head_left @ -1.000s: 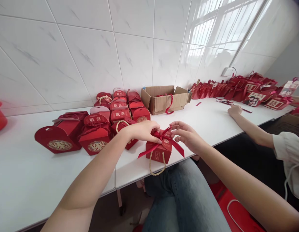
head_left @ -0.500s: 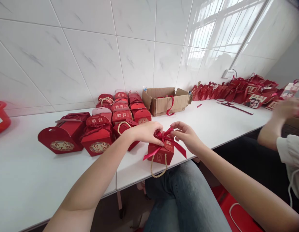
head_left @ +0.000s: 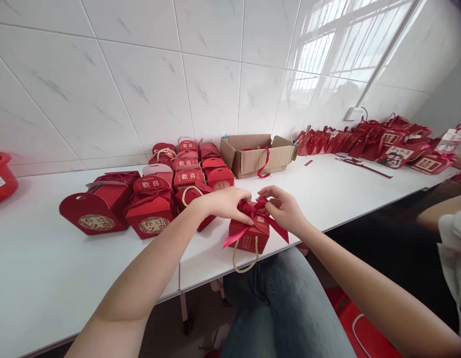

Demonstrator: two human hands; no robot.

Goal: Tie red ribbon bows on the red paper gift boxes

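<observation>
A small red gift box (head_left: 248, 241) stands at the table's front edge, its beige rope handle (head_left: 245, 270) hanging down over the edge. On its top sits a red ribbon (head_left: 277, 227) tied in a bow, with two tails draped to either side. My left hand (head_left: 230, 205) is closed on the bow's left part, thumb resting near the knot. My right hand (head_left: 284, 209) pinches the bow's right loop between thumb and fingers. The knot is partly covered by my fingers.
Several finished-looking red boxes (head_left: 150, 206) stand left on the white table (head_left: 40, 268). Behind is an open cardboard box (head_left: 258, 164) with ribbon over its rim. Red bags (head_left: 387, 139) crowd the far right, near a co-worker's sleeve (head_left: 456, 238). A red basin (head_left: 1, 179) stands far left.
My right hand has shifted slightly left and down, its fingers closing more tightly on the ribbon loop. My left hand stays on the bow. The co-worker's hand at the right has dropped out of view.
</observation>
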